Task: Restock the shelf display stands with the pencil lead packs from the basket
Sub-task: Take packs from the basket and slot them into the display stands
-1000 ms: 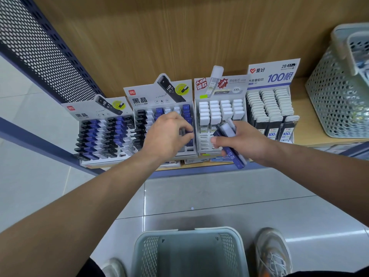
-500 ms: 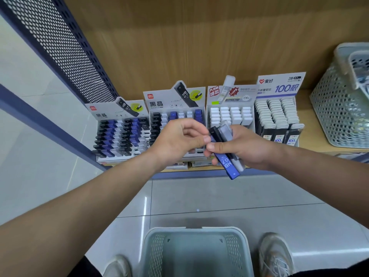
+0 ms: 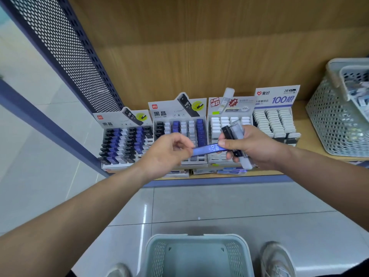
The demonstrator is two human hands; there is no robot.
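pale wood panelling is backing a light wooden shelf (image 3: 307, 124), with a dark blue perforated metal side panel (image 3: 65, 48) slanting down on the left and glossy grey floor tiles (image 3: 199, 202) lying below. four cardboard display stands are sitting side by side along the shelf: a grey stand of black and blue packs (image 3: 123, 144) at the left, a second grey stand (image 3: 179, 116) beside it, a white stand of white-capped packs (image 3: 229, 108), and a white stand marked 100 (image 3: 275, 116). a pale green perforated plastic basket (image 3: 337, 124) is standing on the shelf at the far right, with small packs showing inside.

the left hand (image 3: 165, 154) is pinching the left end of a blue plastic pencil lead pack (image 3: 207, 149) marked hb 0.7 between thumb and curled fingers. the pack is lying almost level in the air in front of the second grey stand, bridging the two hands. the right hand (image 3: 253, 148) is pressing its thumb (image 3: 225, 142) on the pack's right end while its fingers are curling round a black pack (image 3: 228, 132) and a frosted clear pack (image 3: 246, 163), both tilted slightly in front of the white stand. a second pale green basket (image 3: 197, 236) is sitting on the floor between two light sneakers (image 3: 277, 258).
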